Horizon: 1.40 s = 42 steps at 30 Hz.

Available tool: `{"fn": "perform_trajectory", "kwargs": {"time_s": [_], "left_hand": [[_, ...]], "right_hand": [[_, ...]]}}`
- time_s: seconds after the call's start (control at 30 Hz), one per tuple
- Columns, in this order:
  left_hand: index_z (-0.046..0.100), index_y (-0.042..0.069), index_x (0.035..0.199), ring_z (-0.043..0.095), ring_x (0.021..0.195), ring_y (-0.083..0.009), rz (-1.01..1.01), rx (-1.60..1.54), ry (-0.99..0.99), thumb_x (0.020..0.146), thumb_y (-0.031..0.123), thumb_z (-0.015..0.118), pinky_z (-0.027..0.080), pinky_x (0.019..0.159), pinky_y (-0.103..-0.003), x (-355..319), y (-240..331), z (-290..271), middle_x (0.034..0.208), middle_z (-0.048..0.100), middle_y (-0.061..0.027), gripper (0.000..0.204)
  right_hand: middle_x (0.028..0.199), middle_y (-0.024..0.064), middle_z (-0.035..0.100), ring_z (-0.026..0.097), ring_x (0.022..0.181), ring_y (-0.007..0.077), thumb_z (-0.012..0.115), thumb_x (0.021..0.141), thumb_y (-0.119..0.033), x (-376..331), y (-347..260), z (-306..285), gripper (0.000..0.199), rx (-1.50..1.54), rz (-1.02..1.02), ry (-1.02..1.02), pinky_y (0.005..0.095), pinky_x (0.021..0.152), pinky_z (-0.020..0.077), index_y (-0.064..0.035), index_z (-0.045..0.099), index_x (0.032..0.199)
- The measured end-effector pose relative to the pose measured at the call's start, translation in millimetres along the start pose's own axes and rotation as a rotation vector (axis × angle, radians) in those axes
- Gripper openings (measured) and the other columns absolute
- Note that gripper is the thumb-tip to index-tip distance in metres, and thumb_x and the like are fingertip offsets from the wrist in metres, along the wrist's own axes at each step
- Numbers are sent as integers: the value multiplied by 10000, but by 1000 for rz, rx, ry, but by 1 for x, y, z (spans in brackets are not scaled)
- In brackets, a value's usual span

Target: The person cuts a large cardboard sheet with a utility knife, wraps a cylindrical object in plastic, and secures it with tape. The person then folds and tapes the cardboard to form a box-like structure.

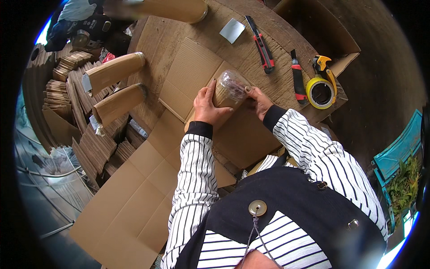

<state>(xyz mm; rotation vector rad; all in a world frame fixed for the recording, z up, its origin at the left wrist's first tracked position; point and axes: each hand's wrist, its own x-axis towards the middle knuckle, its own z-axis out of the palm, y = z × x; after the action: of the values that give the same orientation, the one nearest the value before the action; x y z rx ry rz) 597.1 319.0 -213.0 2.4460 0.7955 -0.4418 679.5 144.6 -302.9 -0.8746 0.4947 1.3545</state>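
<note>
A bundle in clear plastic (233, 85), with brown and dark reddish contents showing through, is between my two hands above a creased cardboard sheet. My left hand (208, 106) wraps its near left side, thumb pointing right. At the bundle's right, my right hand (260, 101) pinches the plastic between thumb and fingers; some of those fingers are hidden. The creased cardboard sheet (177, 89) lies partly unfolded on the wooden table (154, 49) beneath. More flat cardboard (130, 201) extends toward the lower left, under my left forearm.
Two box cutters, one open-bladed (261, 47) and one shorter (297, 78), lie right of the bundle beside a yellow tape dispenser (320, 92). Wrapped cardboard packages (114, 71) rest at the table's left edge. Stacked cardboard (71, 103) fills the left; an open box (322, 27) stands far right.
</note>
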Motion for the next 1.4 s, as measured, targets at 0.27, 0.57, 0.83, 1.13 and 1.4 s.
{"fn": "perform_trajectory", "kwargs": {"time_s": [0.27,0.57,0.83,1.13,1.4], "left_hand": [[343,214,1407,412,1192,-323,-31,-36,-24,489,336,870,343,1024,-434,3,-2,1,1257,438,-129,1066],[328,221,1411,420,1189,-336,-21,-95,-20,503,327,865,366,1009,-429,2,-12,7,1263,434,-149,1060],[311,228,1418,372,1240,-326,-33,-9,-35,534,376,851,308,1032,-440,1,-10,6,1295,418,-147,1047],[310,271,1417,382,1255,-315,-81,20,-39,552,433,834,313,1034,-436,-5,-3,0,1318,432,-126,1024],[289,312,1422,352,1282,-313,-66,65,-30,562,482,811,282,1054,-431,-3,-9,6,1342,412,-124,1020]], "right_hand": [[1079,33,552,519,983,176,674,786,-488,0,-1,2,624,50,-12,-22,389,862,392,-112,435,1223],[1066,47,540,495,1013,192,658,788,-512,13,8,-4,626,-11,-42,-6,384,881,382,-101,453,1213],[1136,197,496,497,1060,332,684,774,-306,-82,-10,-66,592,-1341,-606,340,393,898,421,-39,430,1237],[1212,199,491,500,1114,375,716,720,-411,-109,9,-76,655,-1584,-68,457,438,935,409,-49,454,1200],[1132,186,511,527,1055,369,741,674,-405,-102,8,-68,596,-1718,-43,515,435,898,439,-66,527,1115]]}}
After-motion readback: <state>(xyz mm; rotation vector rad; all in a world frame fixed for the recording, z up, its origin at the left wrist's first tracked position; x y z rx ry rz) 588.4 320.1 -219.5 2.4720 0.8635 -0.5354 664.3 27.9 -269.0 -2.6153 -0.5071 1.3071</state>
